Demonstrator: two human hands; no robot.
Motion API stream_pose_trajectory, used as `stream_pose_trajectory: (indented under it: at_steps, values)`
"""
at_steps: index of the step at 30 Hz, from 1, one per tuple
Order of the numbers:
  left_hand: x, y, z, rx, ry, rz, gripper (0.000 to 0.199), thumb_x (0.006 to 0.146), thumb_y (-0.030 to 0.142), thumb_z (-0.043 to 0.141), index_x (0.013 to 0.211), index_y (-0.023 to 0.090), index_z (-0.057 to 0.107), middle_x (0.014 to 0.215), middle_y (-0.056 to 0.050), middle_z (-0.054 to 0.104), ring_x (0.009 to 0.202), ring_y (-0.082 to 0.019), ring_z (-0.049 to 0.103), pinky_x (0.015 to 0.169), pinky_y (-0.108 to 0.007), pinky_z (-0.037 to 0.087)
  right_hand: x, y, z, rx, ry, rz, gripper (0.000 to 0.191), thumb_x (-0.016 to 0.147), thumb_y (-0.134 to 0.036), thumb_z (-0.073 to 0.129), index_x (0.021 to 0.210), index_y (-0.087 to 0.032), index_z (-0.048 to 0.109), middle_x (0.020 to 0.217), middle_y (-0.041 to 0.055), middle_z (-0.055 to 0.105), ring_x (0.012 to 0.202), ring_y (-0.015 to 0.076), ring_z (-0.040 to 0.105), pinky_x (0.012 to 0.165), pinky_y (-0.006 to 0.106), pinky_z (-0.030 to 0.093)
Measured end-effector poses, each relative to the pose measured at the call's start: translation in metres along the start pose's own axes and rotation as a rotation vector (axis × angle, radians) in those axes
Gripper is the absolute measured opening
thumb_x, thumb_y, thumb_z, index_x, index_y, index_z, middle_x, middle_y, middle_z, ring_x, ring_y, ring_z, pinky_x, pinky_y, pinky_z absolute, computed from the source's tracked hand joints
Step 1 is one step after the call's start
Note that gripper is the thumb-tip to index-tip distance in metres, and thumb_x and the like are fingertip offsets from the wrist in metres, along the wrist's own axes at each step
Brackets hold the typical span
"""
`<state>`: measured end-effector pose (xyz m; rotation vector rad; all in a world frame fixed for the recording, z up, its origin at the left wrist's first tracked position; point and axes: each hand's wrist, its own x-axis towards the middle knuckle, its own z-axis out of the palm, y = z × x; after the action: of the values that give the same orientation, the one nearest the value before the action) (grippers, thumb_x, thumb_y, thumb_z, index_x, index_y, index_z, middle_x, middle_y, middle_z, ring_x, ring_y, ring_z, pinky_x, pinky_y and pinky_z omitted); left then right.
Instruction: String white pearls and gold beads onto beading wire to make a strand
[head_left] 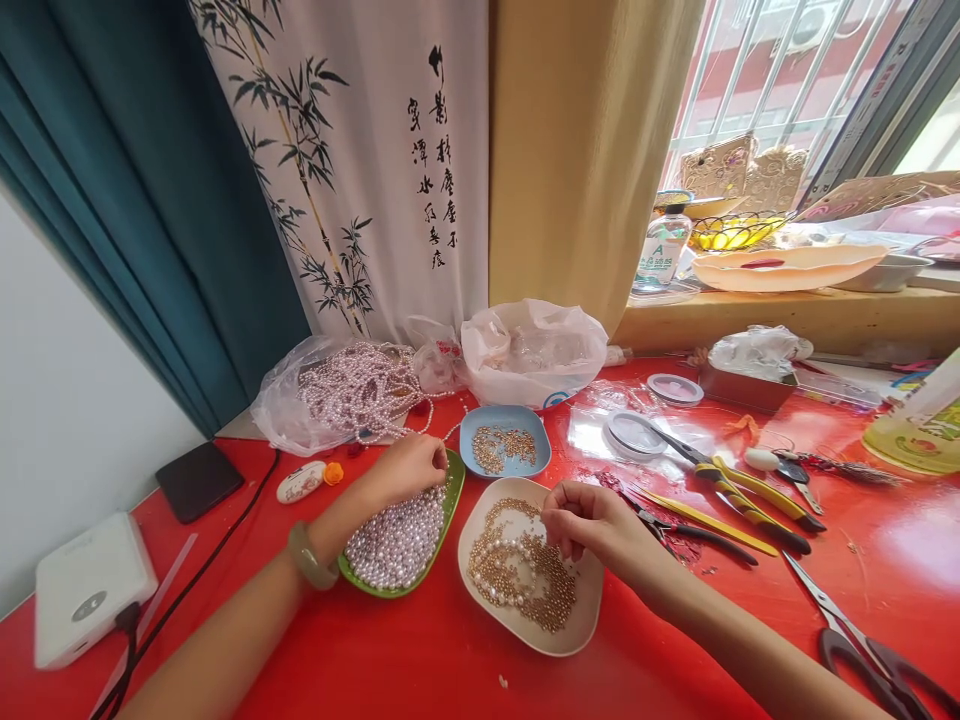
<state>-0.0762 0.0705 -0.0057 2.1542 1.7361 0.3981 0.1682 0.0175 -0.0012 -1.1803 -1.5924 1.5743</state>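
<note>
My left hand, with a bangle on its wrist, is over the upper part of a green dish full of pale lilac pearl beads. Its fingers are bent together, and what they hold is hidden. Above the right edge of a cream dish is my right hand, its thumb and fingers pinched on something too small to name. Gold beads and a loop of white pearls lie in that dish. Behind it, a blue dish holds small gold beads.
Bagged strands of pink beads and a white plastic bag stand at the back. Pliers, yellow tweezers and scissors lie on the right. A white box and black cable are at left.
</note>
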Motion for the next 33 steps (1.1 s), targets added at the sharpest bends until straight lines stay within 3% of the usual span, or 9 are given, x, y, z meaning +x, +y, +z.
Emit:
stream_pose_trajectory:
  at_steps: [4,8,11,14,21,33]
  values:
    - [0.002,0.006,-0.001,-0.174,0.006,-0.017,0.012,0.061,0.017,0.054,0.071,0.013,0.061,0.071,-0.006,0.065,0.067,-0.016,0.058,0.062,-0.026,0.041,0.001,0.003,-0.001,0.005,0.001,-0.009,0.007,0.068,-0.02,0.049,0.062,-0.017,0.048,0.053,-0.0044,0.053,0.044,0.0061,0.046,0.045,0.019,0.035]
    - [-0.006,0.031,0.002,-0.425,-0.062,-0.01,0.021,0.069,0.027,0.056,0.082,0.011,0.059,0.078,-0.007,0.066,0.07,-0.013,0.059,0.063,-0.023,0.045,-0.002,0.0,0.003,0.024,0.016,-0.018,0.007,0.067,-0.021,0.05,0.061,-0.017,0.048,0.052,-0.005,0.052,0.043,0.006,0.045,0.045,0.019,0.034]
    - [-0.018,0.053,0.007,-1.039,-0.17,-0.086,0.022,0.061,0.024,0.067,0.077,0.011,0.061,0.074,-0.005,0.065,0.067,-0.012,0.058,0.064,-0.023,0.044,-0.007,-0.009,0.007,0.07,0.026,-0.041,0.007,0.066,-0.02,0.05,0.06,-0.017,0.048,0.05,-0.0055,0.051,0.043,0.0056,0.044,0.045,0.019,0.033]
    - [-0.029,0.067,0.01,-1.284,-0.234,-0.145,0.021,0.056,0.02,0.072,0.072,0.011,0.062,0.067,-0.003,0.063,0.064,-0.01,0.057,0.059,-0.02,0.041,-0.015,-0.019,0.012,0.126,0.019,-0.049,0.007,0.065,-0.018,0.05,0.058,-0.017,0.048,0.049,-0.0055,0.051,0.043,0.0055,0.044,0.045,0.019,0.033]
    - [-0.041,0.08,0.008,-1.398,-0.361,-0.126,0.015,0.059,0.017,0.071,0.07,0.012,0.062,0.065,-0.002,0.062,0.063,-0.009,0.056,0.056,-0.018,0.039,-0.028,-0.033,0.021,0.214,-0.008,-0.011,0.009,0.062,-0.018,0.05,0.054,-0.016,0.047,0.047,-0.005,0.051,0.042,0.0054,0.043,0.046,0.019,0.033]
    - [-0.042,0.08,0.013,-1.449,-0.399,-0.112,0.013,0.057,0.018,0.073,0.066,0.013,0.066,0.063,0.0,0.06,0.055,-0.006,0.054,0.048,-0.015,0.04,-0.028,-0.034,0.023,0.24,0.019,0.012,0.008,0.059,-0.016,0.049,0.052,-0.017,0.046,0.046,-0.0045,0.051,0.041,0.0057,0.044,0.045,0.019,0.034]
